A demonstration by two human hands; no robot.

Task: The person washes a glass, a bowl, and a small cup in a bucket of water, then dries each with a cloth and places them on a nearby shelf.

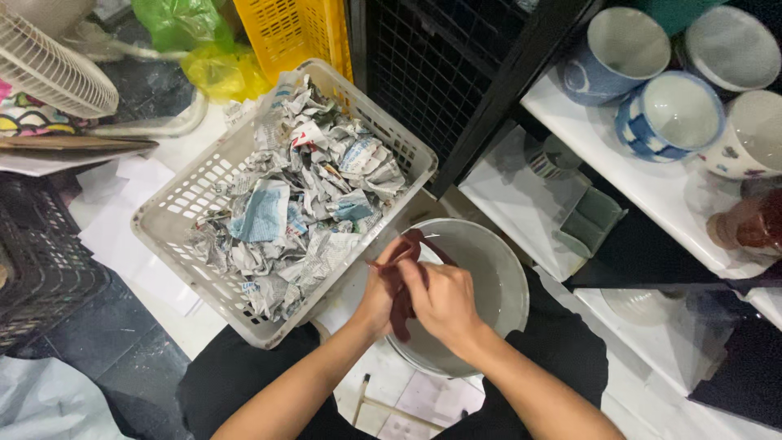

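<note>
Crowding the bucket — basket of crumpled newspaper alongside.

Both hands gripping dark red cloth over white bowl, newspaper-filled basket beside

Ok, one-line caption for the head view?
Both hands, left and right, hold a dark red cloth over a white bowl.

A pottery storeroom is suggested by glazed ceramic cups on a white shelf and a crate of crumpled newspaper.
</note>
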